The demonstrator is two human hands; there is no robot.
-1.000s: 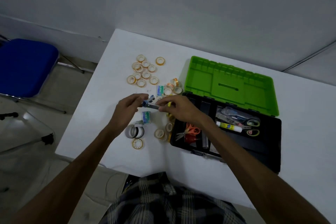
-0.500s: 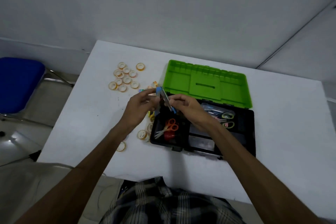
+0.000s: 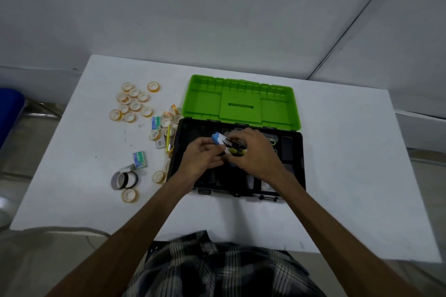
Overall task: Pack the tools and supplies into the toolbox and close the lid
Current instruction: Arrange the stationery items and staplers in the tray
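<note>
The black toolbox (image 3: 293, 169) lies open on the white table (image 3: 350, 176), its green lid (image 3: 241, 101) folded back. Both my hands hover over the box and hold a small blue-and-silver stapler (image 3: 220, 140). My left hand (image 3: 201, 161) grips its lower end, and my right hand (image 3: 253, 154) pinches its other end. Left of the box lie several small tape rolls (image 3: 131, 103), two staple boxes (image 3: 139, 159) and larger black and grey tape rolls (image 3: 124, 179). My hands hide most of the box's contents.
A blue chair (image 3: 9, 113) stands off the table's left side. More tape rolls (image 3: 158, 177) and a yellow pencil (image 3: 168, 136) lie against the toolbox's left wall. Grey walls rise behind the table.
Both hands have carried the stapler to the right, from above the table beside the box to above the box's middle. The view has shifted right too.
</note>
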